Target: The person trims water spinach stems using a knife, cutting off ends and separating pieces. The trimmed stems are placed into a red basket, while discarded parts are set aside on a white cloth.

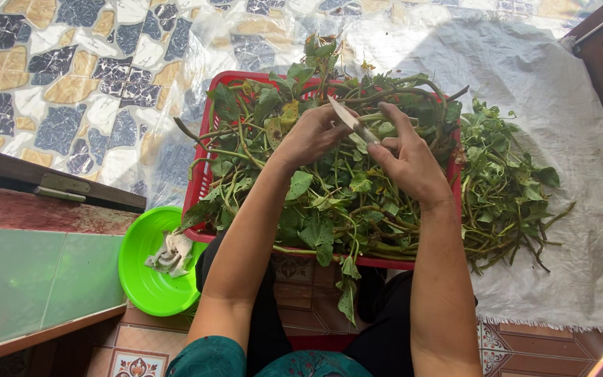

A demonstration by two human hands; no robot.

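Note:
My left hand [313, 132] and my right hand [407, 162] are raised over a red plastic basket [193, 187] heaped with green leafy vine stems [329, 188]. A small knife [352, 120] with a pale blade points up and left between the hands; my right hand grips its handle. My left hand's fingers close around a green stem next to the blade. Which stem it is gets lost among the leaves.
A bright green bowl [141, 279] with pale peeled scraps [171, 254] sits at the basket's left. A second pile of greens [504, 188] lies on a white woven sack [581, 230] at right. A wooden door frame and green panel stand at left.

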